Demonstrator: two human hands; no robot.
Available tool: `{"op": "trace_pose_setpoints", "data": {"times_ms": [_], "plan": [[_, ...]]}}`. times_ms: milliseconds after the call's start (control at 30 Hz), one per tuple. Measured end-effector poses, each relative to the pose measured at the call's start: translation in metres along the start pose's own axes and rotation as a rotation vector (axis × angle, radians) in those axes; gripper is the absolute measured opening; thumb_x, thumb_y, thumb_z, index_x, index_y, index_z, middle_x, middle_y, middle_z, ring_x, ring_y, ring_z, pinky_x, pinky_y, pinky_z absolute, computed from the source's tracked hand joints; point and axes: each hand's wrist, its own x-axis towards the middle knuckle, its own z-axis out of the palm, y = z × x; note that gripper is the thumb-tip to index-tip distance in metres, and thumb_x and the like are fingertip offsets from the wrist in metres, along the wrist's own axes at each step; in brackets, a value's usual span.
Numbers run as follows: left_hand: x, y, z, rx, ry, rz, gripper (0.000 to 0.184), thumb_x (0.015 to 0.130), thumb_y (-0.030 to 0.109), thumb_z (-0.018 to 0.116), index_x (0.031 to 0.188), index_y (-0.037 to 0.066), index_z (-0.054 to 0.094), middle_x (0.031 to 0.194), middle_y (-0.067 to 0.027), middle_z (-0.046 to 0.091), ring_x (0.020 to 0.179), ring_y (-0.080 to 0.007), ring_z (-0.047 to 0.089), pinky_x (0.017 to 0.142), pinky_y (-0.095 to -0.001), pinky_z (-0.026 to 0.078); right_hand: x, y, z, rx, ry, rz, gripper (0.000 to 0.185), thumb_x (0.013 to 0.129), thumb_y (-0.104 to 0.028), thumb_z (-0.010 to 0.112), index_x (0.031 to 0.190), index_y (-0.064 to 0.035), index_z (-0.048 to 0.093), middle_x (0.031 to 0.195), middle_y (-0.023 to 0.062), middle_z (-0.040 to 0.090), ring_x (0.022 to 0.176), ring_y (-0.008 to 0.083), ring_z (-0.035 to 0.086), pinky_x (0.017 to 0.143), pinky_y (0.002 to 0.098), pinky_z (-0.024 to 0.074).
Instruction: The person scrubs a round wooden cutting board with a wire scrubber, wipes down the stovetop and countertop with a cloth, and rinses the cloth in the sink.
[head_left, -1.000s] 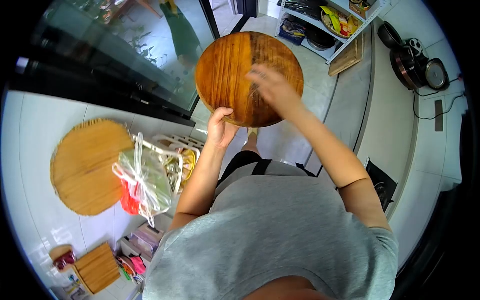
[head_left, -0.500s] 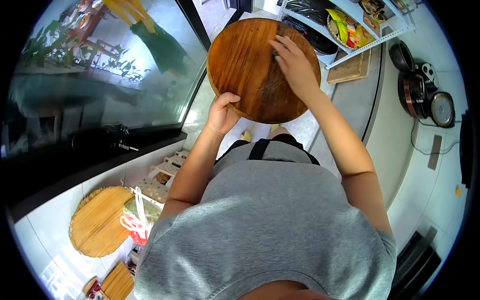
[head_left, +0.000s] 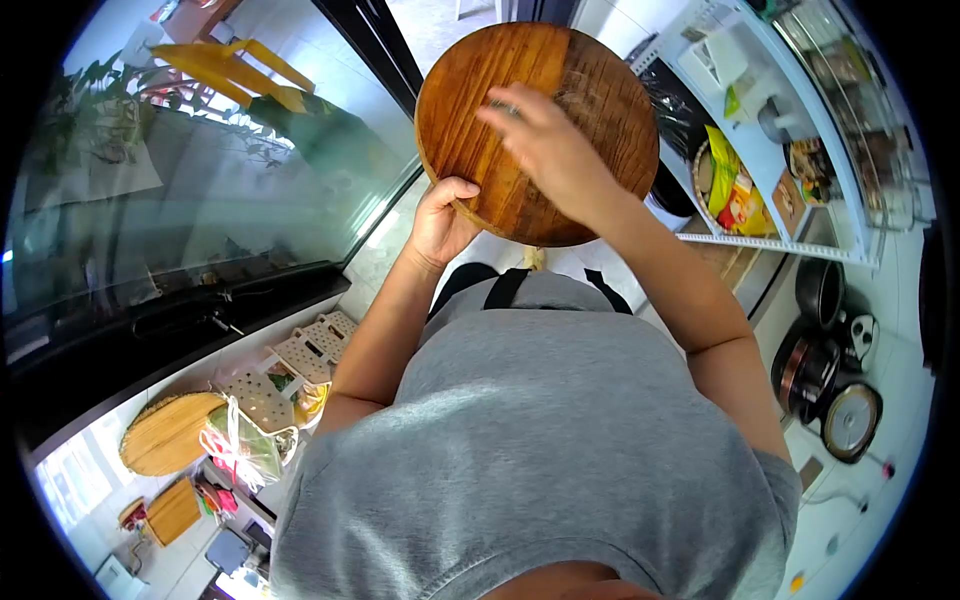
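Note:
A round wooden board (head_left: 480, 75), lighter brown on its left part and darker, rougher on its right, is held up in front of my body. My left hand (head_left: 443, 222) grips its lower left edge, thumb on the top face and the other fingers hidden underneath. Over the middle of the board is my right hand (head_left: 555, 160), with its fingers apart and slightly blurred; nothing shows in it. Whether its fingertips touch the wood, I cannot tell.
A glass door (head_left: 230, 190) with a black frame stands at the left. Shelves (head_left: 800, 150) holding packets and a basket are at the upper right, above pots (head_left: 820, 290). Perforated baskets (head_left: 262, 398), a tied plastic bag (head_left: 240, 450) and a woven-edged round mat (head_left: 170, 435) lie lower left.
The view has turned, bringing the shelves further in. My right hand has moved left across the board from its darker part, while my left hand keeps its grip on the edge.

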Motion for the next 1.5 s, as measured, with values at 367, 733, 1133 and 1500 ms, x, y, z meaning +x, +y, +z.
{"op": "trace_pose_setpoints", "data": {"times_ms": [367, 733, 1133, 1500], "plan": [[0.154, 0.072, 0.004, 0.006, 0.135, 0.147, 0.072, 0.078, 0.005, 0.057, 0.147, -0.002, 0.037, 0.147, -0.0173, 0.048, 0.137, -0.0331, 0.045, 0.117, -0.0493, 0.035, 0.142, 0.167, 0.004, 0.101, 0.030, 0.004, 0.042, 0.097, -0.008, 0.057, 0.139, -0.0118, 0.057, 0.151, 0.0115, 0.046, 0.139, 0.0330, 0.044, 0.116, 0.0431, 0.0383], [0.320, 0.198, -0.015, -0.019, 0.109, 0.084, 0.069, 0.080, 0.005, 0.057, 0.146, 0.001, 0.039, 0.143, -0.0147, 0.051, 0.132, -0.0331, 0.049, 0.115, -0.0521, 0.036, 0.301, 0.280, -0.007, 0.078, -0.002, 0.065, 0.046, 0.096, -0.006, 0.056, 0.140, -0.0178, 0.056, 0.151, 0.0071, 0.047, 0.139, 0.0282, 0.046, 0.115, 0.0402, 0.0387], [0.405, 0.261, -0.040, -0.082, 0.253, 0.278, 0.064, 0.080, 0.005, 0.057, 0.142, -0.004, 0.042, 0.140, -0.0163, 0.053, 0.130, -0.0334, 0.050, 0.113, -0.0510, 0.038, 0.505, 0.426, 0.039, 0.098, 0.015, 0.014, 0.043, 0.098, -0.014, 0.060, 0.141, -0.0138, 0.055, 0.141, 0.0111, 0.058, 0.132, 0.0297, 0.054, 0.113, 0.0406, 0.0435], [0.495, 0.295, -0.028, -0.212, 0.468, 0.566, 0.067, 0.080, 0.001, 0.056, 0.144, -0.003, 0.038, 0.142, -0.0178, 0.052, 0.133, -0.0344, 0.050, 0.112, -0.0520, 0.041, 0.602, 0.451, 0.101, 0.135, -0.216, -0.506, 0.048, 0.094, -0.010, 0.063, 0.140, -0.0177, 0.056, 0.145, 0.0074, 0.054, 0.136, 0.0258, 0.050, 0.118, 0.0390, 0.0392]]}}
